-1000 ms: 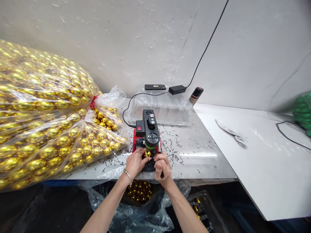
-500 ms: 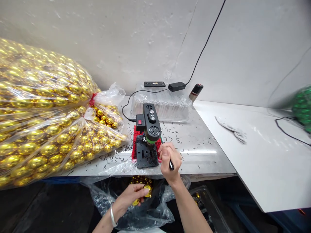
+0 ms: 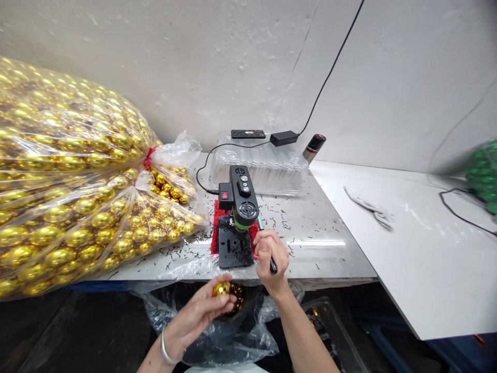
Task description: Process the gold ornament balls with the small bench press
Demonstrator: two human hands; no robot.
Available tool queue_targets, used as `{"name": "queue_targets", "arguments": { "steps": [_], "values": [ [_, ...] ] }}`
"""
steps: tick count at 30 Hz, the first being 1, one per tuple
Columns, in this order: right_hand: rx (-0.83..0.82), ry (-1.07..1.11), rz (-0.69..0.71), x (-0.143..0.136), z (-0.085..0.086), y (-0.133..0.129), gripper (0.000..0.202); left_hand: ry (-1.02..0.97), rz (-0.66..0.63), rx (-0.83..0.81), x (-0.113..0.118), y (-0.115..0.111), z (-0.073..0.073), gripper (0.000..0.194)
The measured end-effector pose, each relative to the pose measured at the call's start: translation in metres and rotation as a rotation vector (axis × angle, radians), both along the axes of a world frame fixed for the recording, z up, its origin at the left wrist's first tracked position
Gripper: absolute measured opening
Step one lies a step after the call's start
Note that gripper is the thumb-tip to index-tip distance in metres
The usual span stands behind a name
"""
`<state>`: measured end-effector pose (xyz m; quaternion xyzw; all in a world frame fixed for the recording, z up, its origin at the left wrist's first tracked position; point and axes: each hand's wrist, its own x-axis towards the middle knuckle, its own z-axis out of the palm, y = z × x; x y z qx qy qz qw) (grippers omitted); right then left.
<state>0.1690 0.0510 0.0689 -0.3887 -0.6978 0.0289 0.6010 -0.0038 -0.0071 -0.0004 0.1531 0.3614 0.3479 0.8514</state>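
My left hand (image 3: 205,305), with a bangle at the wrist, pinches a shiny gold ball (image 3: 221,289) just below the table's front edge. More gold balls (image 3: 237,298) lie beside and behind the fingers in a clear plastic bag (image 3: 233,342). My right hand (image 3: 272,256) is wrapped round a slim black-ended stick (image 3: 274,266), whose greenish shaft runs up beside a small black machine (image 3: 244,197). The machine has round vents, buttons and a red switch at its side. Below its head is a slotted black plate (image 3: 233,248) on a red mat (image 3: 215,238).
Large clear bags of gold balls (image 3: 58,207) fill the left side. Behind the machine stand a clear plastic box (image 3: 267,173), a power adapter (image 3: 284,138), a remote (image 3: 247,133) and a tilted can (image 3: 313,147). Small black bits litter the table. A white glove (image 3: 368,207) lies at right.
The left hand has risen slightly toward the table edge, and the gold ball in it now sits higher and further left. My right hand keeps its grip on the stick, nearly still.
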Motion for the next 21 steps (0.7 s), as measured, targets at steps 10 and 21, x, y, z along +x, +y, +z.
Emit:
{"name": "queue_targets", "arguments": {
  "steps": [10,21],
  "values": [
    [-0.021,-0.030,0.019,0.003,-0.002,-0.001,0.026,0.030,0.281,0.078,0.005,0.063,0.026,0.037],
    [-0.035,-0.019,0.027,0.003,-0.002,-0.001,0.028,0.348,0.321,0.298,0.012,0.079,0.008,0.042]
  ]
}}
